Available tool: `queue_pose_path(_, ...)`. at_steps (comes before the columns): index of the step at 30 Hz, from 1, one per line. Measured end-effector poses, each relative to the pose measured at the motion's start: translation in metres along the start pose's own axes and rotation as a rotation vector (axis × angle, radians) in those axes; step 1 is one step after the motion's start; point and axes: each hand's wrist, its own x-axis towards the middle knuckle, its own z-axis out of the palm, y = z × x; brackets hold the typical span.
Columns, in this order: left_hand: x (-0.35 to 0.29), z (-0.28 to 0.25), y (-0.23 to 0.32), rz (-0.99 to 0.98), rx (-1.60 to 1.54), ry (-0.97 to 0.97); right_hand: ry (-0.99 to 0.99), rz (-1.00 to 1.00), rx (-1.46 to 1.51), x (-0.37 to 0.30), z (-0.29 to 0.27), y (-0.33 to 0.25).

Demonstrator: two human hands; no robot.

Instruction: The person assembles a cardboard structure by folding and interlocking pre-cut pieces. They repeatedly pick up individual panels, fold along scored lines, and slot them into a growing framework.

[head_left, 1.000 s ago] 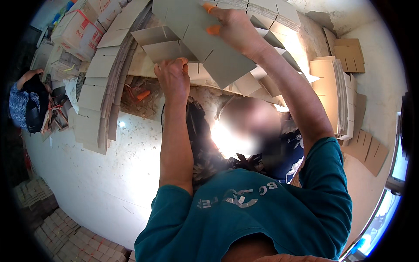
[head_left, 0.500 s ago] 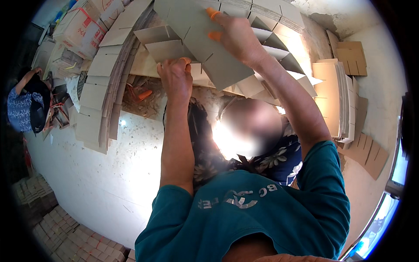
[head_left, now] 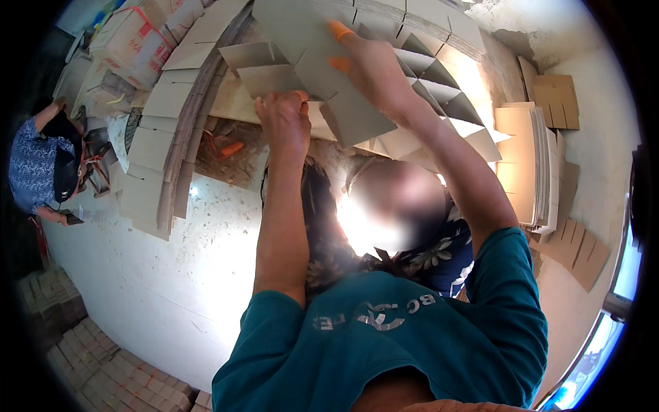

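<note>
Pinching a divider panel (head_left: pixel 259 77) in the left hand (head_left: pixel 284 115); resting the right hand (head_left: pixel 381 72), spread with hold unclear, atop a slotted cardboard strip (head_left: pixel 317 49) slanting lower-right.

Head camera: the left one of two on the person's head, looking down.
Teal shirt (head_left: pixel 405 347): very near, so it looks big.
Left hand (head_left: pixel 285 123) and right hand (head_left: pixel 374 72): farther off than the shirt.
Black rim (head_left: pixel 14 391): curved (straight things bend near it, like a fishbowl).
</note>
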Motion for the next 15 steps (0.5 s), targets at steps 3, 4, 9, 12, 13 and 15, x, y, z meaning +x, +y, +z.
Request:
queue_pose_path(3,-0.001,-0.001,0.001,0.021,-0.004,0.021,0.032,0.000,0.040,-0.007,0.006,0.004)
queue_pose_path(4,0.000,0.000,0.001,0.030,-0.003,0.024,0.031,-0.013,0.059,-0.008,0.005,0.005)
queue_pose_path(9,0.001,0.000,0.001,0.053,-0.006,0.045,0.133,-0.081,0.195,-0.007,0.017,0.015)
queue_pose_path(12,0.001,-0.001,0.002,0.044,-0.015,0.037,0.082,-0.037,0.179,-0.011,0.017,0.012)
queue_pose_path(13,0.001,0.000,0.001,0.053,-0.021,0.045,0.045,-0.013,0.190,-0.011,0.015,0.010)
queue_pose_path(15,0.001,0.001,0.000,0.061,-0.030,0.052,-0.005,0.026,0.187,-0.010,0.011,0.005)
